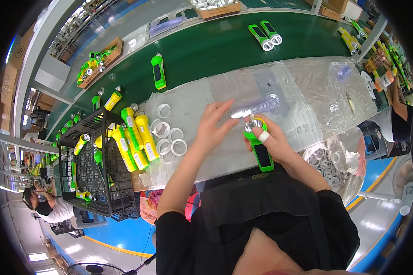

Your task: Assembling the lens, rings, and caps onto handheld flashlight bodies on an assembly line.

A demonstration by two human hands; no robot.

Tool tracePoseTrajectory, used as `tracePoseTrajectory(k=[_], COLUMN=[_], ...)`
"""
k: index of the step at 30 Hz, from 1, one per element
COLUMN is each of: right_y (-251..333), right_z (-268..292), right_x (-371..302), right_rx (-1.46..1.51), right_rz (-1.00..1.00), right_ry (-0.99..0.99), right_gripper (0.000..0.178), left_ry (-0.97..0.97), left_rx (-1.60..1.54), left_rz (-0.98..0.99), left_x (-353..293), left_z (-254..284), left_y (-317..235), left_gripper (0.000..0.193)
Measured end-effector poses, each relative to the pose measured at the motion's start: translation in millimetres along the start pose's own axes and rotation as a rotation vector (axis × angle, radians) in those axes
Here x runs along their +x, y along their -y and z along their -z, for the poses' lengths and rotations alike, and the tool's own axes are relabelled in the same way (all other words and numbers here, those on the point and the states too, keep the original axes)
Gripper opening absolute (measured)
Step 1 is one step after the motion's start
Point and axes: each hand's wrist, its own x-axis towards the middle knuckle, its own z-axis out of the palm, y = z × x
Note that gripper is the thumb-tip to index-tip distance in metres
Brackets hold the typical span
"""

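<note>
My right hand [276, 140] grips a green flashlight [263, 157] with a black panel near the front of the table. White tape wraps one of its digits, and the flashlight's shiny reflector end points away from me. Fingers apart, my left hand [214, 124] hovers just left of that end with nothing visible in it. Just beyond both hands lies a row of thin clear discs [257, 106] on the plastic-covered table. Several white rings [179, 147] are spread left of my left hand.
Yellow and green flashlights [144, 137] lie beside a black crate [85, 169] at left. More flashlights [159, 73] rest on the green belt [206, 50]. A bag of white rings [328, 167] hangs at right. Another person's arm [401, 110] is at far right.
</note>
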Motion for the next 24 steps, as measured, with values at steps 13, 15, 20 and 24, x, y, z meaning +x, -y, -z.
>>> tracePoseTrajectory(k=[13, 15, 20, 24], right_y=[-9.9, -12.1, -18.4, -23.3], right_z=[-31.7, -34.6, -39.1, -38.2], right_x=[24.0, 28.9, 37.3, 55.8], right_rx=[-0.135, -0.113, -0.059, -0.093], right_rz=[0.027, 0.003, 0.065, 0.205], right_ry=[0.281, 0.317, 0.382, 0.417], right_gripper=[0.042, 0.041, 0.038, 0.033], left_ry=[-0.099, -0.137, -0.184, -0.199], left_rx=[-0.063, -0.096, 0.038, 0.01], left_rz=[-0.172, -0.168, -0.254, -0.235], left_x=[-36.6, -36.4, -36.9, -25.8], left_z=[8.6, 8.2, 19.8, 33.9], left_y=[-43.0, -38.3, -31.9, -32.0], left_gripper=[0.037, 0.036, 0.037, 0.039])
